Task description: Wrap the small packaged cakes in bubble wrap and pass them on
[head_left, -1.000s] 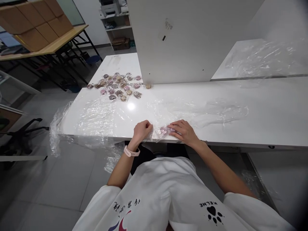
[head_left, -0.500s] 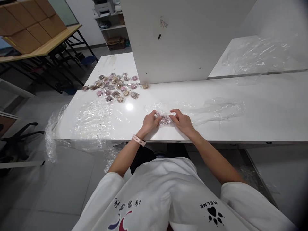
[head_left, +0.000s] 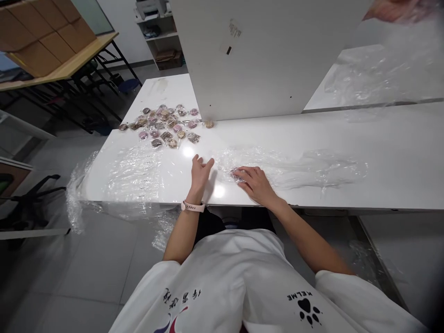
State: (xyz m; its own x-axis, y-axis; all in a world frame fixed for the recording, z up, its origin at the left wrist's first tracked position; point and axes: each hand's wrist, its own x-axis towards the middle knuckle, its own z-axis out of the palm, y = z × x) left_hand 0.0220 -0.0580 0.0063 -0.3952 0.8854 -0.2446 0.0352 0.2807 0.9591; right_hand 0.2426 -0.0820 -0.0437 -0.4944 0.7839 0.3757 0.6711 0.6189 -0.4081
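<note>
My left hand (head_left: 200, 175) is lifted over the white table with its fingers apart and nothing in it. To its right, my right hand (head_left: 255, 184) has its fingers curled over a small pinkish-brown piece in clear wrap (head_left: 236, 173), pressed against the table top. Most of that piece is hidden under the fingers. A long crumpled strip of clear plastic film (head_left: 312, 166) lies flat beside and beyond my right hand. Further left, several small round wrapped pieces (head_left: 166, 124), in pink, brown and tan, are heaped together.
More clear plastic (head_left: 133, 173) spreads over the left end of the white table (head_left: 391, 152) and hangs off its front edge. A tall white panel (head_left: 263, 60) rises at the back. Past it, another person's hand (head_left: 398, 10) shows above more plastic film (head_left: 367, 76).
My left hand has let go of the wrapped piece and moved left, its fingers opening. My right hand has closed over the piece. Another person's hand has appeared at the top right.
</note>
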